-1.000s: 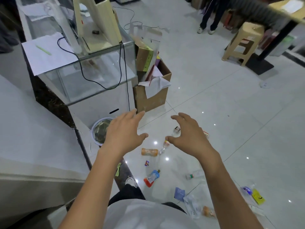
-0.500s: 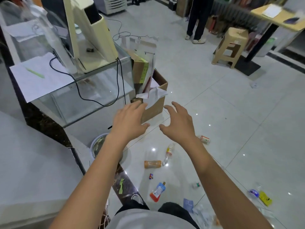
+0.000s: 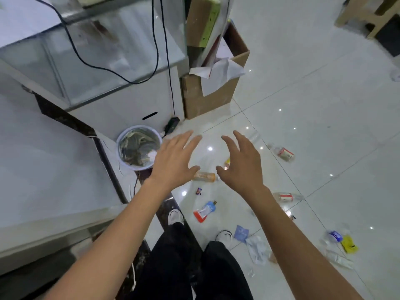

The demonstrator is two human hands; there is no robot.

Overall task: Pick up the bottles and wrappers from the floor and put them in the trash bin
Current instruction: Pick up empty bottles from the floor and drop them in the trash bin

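Bottles and wrappers lie scattered on the pale tiled floor [image 3: 324, 118] in front of our feet, none of them in hand. Orange bottle [image 3: 204, 176] on its side, seen in the gap between our two hands. Small yellow-labelled bottle [image 3: 227, 162] partly hidden behind our right hand [image 3: 242, 169]. Red-labelled bottle [image 3: 284, 153] further right; another clear bottle [image 3: 285, 197] shows just beside our right forearm. Blue-and-red pouch [image 3: 204, 211] and a tiny dark wrapper [image 3: 198, 191] lie near our left shoe [image 3: 175, 216]. Blue wrapper [image 3: 242, 232] touches a crumpled white wrapper [image 3: 257, 249], by the right shoe [image 3: 224, 236]. Far right: blue-labelled bottle [image 3: 334, 236] just beside a yellow wrapper [image 3: 349, 245]

Trash bin [image 3: 119, 146]: round, pale rim, clear liner, some rubbish inside. It stands on the floor at the foot of the glass cabinet [image 3: 108, 72], just left of our left hand [image 3: 173, 163]

Both hands are held out backs up above the floor, touching nothing. Left fingers [image 3: 186, 140] spread wide. Right fingers [image 3: 239, 140] wide too, slightly curved, thumb pointing toward the left hand

Cardboard box [image 3: 207, 100] stuffed with paper stands beyond the hands, against the cabinet
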